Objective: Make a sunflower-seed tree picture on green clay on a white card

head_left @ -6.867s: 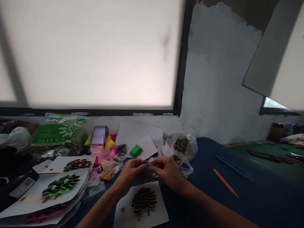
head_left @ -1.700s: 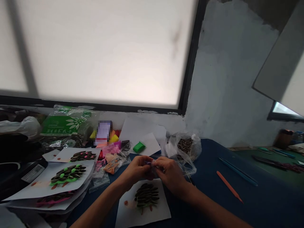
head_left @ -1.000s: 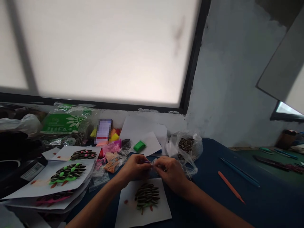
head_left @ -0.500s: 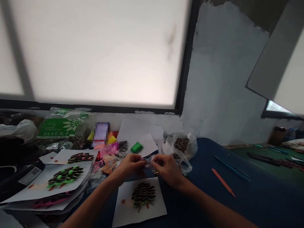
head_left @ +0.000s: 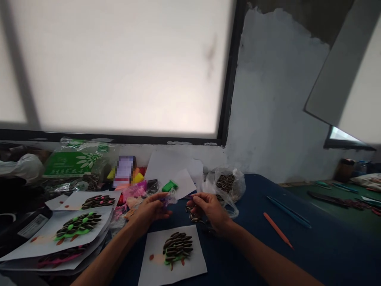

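My left hand [head_left: 153, 206] is closed on a crinkled clear plastic wrapper [head_left: 171, 197] with something purple, like modelling clay, inside. Thumb and forefinger of my right hand [head_left: 206, 208] are pinched together at a tiny dark purple bit, too small to make out well. Loose sunflower seeds [head_left: 195, 217] lie on the table just under the right fingers. Below both hands rests a white card [head_left: 145, 274] bearing a hedgehog of striped seeds [head_left: 177, 246] on green clay, with a peach face and brown nose and feet.
Finished-looking hedgehog cards [head_left: 44, 234] are stacked at left. Behind my hands are a green clay pack [head_left: 169, 186], white paper [head_left: 162, 167], and a plastic bag of seeds [head_left: 225, 183]. An orange clay tool [head_left: 278, 230] and blue tweezers [head_left: 288, 211] lie at right on the blue table [head_left: 247, 238].
My hands have moved apart. The left went leftward with the wrapper, and the right stays pinched near the seeds. The view has shifted slightly.
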`<state>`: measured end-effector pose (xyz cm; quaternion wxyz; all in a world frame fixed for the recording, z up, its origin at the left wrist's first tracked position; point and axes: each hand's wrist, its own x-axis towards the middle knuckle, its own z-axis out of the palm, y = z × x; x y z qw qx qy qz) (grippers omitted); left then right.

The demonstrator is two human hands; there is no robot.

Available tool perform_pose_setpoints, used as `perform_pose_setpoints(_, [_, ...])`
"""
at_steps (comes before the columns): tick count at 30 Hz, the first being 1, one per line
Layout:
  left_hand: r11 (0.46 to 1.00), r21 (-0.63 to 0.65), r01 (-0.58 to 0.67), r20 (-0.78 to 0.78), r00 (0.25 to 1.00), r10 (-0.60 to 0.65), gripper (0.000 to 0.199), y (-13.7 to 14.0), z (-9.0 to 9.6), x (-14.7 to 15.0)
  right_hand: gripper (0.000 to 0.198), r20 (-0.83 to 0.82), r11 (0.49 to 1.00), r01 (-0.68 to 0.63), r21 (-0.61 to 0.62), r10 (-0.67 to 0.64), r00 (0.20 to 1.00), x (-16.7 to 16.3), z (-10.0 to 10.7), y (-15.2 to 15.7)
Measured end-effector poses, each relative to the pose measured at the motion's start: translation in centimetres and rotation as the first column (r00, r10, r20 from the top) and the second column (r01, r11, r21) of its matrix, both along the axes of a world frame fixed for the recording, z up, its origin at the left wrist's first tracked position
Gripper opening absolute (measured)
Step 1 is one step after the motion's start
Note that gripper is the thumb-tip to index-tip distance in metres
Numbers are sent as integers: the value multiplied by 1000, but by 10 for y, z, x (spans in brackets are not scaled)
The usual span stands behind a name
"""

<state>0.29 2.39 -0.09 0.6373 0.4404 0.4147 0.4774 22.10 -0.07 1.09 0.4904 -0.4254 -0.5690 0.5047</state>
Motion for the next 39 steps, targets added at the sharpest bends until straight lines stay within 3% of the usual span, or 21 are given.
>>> perform_pose_setpoints(2, [1000,27,7,11,1000,-8,11,1,0,-2,32,-11,999,-31,-31,31,999,-1,0,-2])
perform_pose_setpoints(3, [999,42,17,12,1000,-18,12,1,1,-2,32,-13,998,-47,-38,47,999,-2,0,-3])
perform_pose_setpoints(7, [991,81,110,-43,993,-107,43,-3,5,6,33,11,995,-97,-35,98,995,-4,1,-6])
perform_pose_setpoints(16, [917,68,392,-210,905,-371,58,-16,13,22,24,209,977,-141,162,105,972,-14,6,-12])
perform_pose_setpoints(25, [933,83,350,-194,924,-329,48,-17,15,21,7,464,905,-127,405,-84,882,-19,13,-25])
perform_pose_setpoints(31, [939,76,336,-186,930,-317,42,-13,12,18,10,517,883,-152,445,-114,848,-19,14,-26])
perform_pose_setpoints(39, [932,119,341,-199,928,-314,34,-14,11,17,13,492,885,-145,443,-106,864,-18,12,-24])
